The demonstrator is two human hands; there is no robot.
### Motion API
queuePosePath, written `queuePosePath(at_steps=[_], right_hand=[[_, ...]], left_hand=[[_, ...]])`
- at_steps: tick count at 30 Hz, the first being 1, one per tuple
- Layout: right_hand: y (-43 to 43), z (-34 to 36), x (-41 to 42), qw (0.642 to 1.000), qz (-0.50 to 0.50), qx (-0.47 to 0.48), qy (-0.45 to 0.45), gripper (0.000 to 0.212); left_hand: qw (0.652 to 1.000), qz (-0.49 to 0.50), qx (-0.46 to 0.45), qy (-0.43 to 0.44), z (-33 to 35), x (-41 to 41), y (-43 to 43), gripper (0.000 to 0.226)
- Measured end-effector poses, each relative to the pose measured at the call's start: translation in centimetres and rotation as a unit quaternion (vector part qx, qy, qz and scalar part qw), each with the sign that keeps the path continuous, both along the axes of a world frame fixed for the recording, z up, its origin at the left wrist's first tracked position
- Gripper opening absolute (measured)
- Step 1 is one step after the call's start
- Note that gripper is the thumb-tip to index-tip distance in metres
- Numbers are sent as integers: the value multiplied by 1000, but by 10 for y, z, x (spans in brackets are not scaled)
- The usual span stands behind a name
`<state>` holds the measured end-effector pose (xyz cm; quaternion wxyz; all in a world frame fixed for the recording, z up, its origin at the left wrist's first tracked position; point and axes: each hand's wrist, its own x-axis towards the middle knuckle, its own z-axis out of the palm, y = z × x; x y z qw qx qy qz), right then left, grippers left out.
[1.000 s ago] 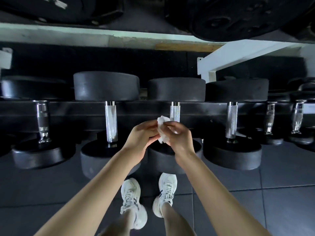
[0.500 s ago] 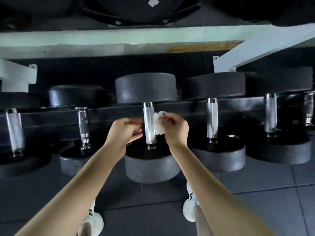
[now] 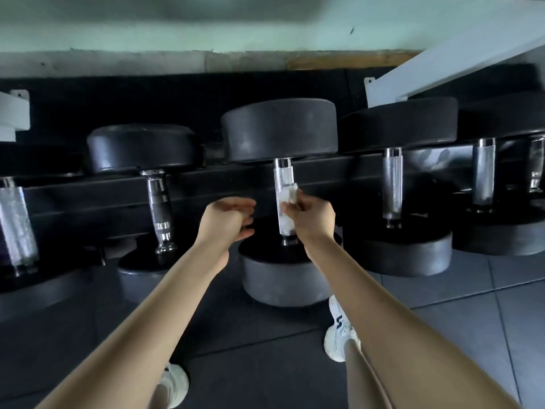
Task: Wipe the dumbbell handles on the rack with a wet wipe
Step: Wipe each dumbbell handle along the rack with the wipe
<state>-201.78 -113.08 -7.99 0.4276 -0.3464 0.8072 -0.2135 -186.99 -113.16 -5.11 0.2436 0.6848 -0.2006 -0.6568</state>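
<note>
Dark tiled floor (image 3: pixel 486 305); pale green wall (image 3: pixel 147 22) above a black rack (image 3: pixel 230 180) of dumbbells. Right hand (image 3: pixel 314 216) pinches the white wipe (image 3: pixel 288 196) against the middle knurled handle (image 3: pixel 282 181), low on it; the wipe seems to wrap partway round. Left hand (image 3: pixel 227 221) is loose, holding nothing, just left of the handle. A white shoe (image 3: pixel 334 343) is below.

Left hand (image 3: pixel 227 220) now open, off wipe (image 3: pixel 289 198)
</note>
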Motion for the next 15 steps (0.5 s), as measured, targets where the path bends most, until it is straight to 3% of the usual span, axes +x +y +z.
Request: queuePosePath(at_steps=[6,10,15], right_hand=[[-48,7,10,997,-31,-69,-33,17],[-30,4,5,997,-18,-28,-69,16],[-6,0,-2,999,30,11,-19,19]], left_hand=[[1000,17,-22,-12,-4,1,-15,31],[999,26,-19,-11,-4,1,-24,39],[997,-50,-58,-7,2,-14,-20,33]])
